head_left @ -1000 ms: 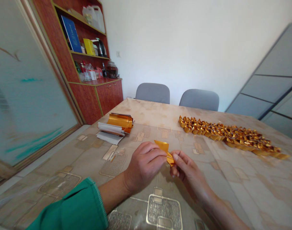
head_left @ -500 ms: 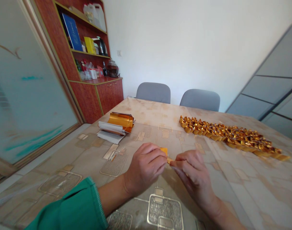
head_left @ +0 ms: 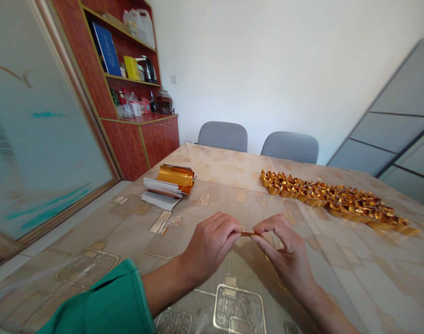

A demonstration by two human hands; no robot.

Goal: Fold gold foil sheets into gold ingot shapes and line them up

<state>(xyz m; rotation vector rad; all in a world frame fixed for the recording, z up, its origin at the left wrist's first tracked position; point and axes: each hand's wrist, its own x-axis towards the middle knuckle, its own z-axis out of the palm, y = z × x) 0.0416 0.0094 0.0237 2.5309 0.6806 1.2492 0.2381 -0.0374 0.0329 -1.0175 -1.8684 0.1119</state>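
Note:
A small folded strip of gold foil paper (head_left: 247, 234) is stretched level between my two hands above the table. My left hand (head_left: 212, 246) pinches its left end, the fingers curled over and hiding part of it. The right end sits between thumb and forefinger of my right hand (head_left: 285, 248). Beyond my left hand lies a curled stack of gold foil sheets (head_left: 175, 174) with pale backs. To the right, rows of folded gold foil pieces (head_left: 323, 192) stand packed side by side.
A patterned cloth under clear plastic covers the table (head_left: 121, 236). Two grey chairs (head_left: 222, 135) (head_left: 290, 146) stand at its far edge. A red-brown cabinet (head_left: 128, 139) with loaded shelves is at the back left, beside a frosted glass door (head_left: 41, 116).
The gold paper has turned from showing a flat orange face to a thin edge-on strip. My right thumb and forefinger have opened into a rounder pinch at its end.

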